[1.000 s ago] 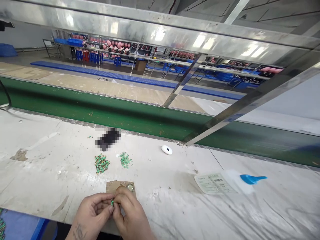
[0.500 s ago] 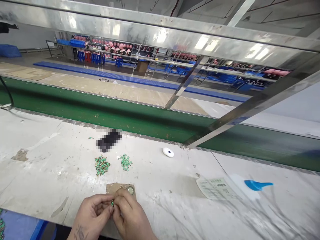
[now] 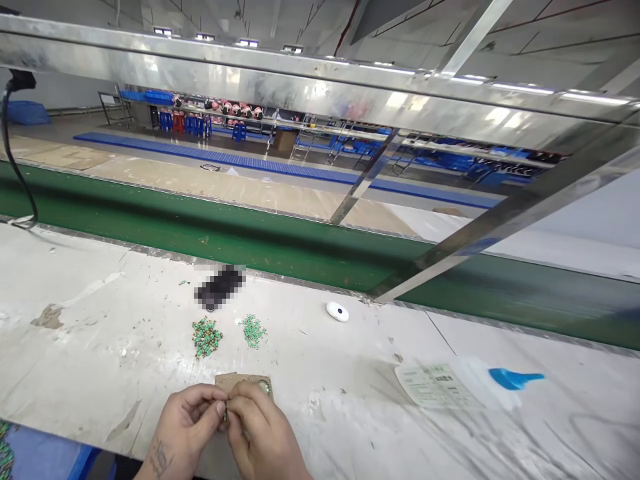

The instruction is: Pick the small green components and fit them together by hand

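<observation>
Hands (image 3: 223, 419) pinched on a small green piece (image 3: 225, 408), near the bench edge (image 3: 60, 438)

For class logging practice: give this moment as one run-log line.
left hand; right hand; both pinching small piece; over cardboard; green bits piled behind

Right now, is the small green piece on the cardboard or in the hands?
Held: the small green piece is between the left hand and the right hand, off the cardboard.
</observation>
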Demonstrator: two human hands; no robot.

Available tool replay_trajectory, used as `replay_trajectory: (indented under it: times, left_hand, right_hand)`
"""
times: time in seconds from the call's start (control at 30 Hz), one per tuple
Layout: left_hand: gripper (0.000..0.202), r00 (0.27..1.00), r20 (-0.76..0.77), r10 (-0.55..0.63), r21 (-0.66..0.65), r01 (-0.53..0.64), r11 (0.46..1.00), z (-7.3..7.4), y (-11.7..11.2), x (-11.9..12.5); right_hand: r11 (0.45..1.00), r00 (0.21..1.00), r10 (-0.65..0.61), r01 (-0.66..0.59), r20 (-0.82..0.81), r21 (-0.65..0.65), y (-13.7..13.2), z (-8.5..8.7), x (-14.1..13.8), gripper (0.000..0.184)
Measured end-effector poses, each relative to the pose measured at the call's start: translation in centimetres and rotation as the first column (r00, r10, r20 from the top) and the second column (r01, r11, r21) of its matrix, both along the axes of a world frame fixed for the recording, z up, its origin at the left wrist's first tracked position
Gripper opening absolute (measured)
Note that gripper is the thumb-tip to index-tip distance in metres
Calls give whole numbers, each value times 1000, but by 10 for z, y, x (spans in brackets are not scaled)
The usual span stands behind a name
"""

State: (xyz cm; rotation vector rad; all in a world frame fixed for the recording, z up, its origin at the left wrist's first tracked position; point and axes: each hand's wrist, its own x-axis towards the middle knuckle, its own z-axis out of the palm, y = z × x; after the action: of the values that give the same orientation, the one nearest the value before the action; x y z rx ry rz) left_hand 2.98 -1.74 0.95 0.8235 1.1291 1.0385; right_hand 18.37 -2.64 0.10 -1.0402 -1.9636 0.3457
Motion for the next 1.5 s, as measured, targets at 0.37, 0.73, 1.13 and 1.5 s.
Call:
replay_trajectory:
  times: [0.37, 0.73, 1.13, 1.5]
  left_hand:
    - [34, 998, 53, 20, 15, -20, 1000, 9, 0, 4]
    - [39, 997, -58, -59, -42, 56, 998, 10, 6, 0]
    - [39, 1000, -15, 3, -99, -4, 995, 24, 7, 10]
    - [21, 991, -99, -86, -41, 82, 996, 44, 0, 13]
  right_hand:
    - [998, 992, -59, 58, -112, -10, -4, 9, -3, 21]
    - [996, 991, -84, 80, -103, -35, 0, 14, 1, 20]
    - [991, 997, -63, 58, 41, 119, 7, 26, 8, 19]
    - [994, 984, -70, 56, 164, 90, -18, 42, 25, 33]
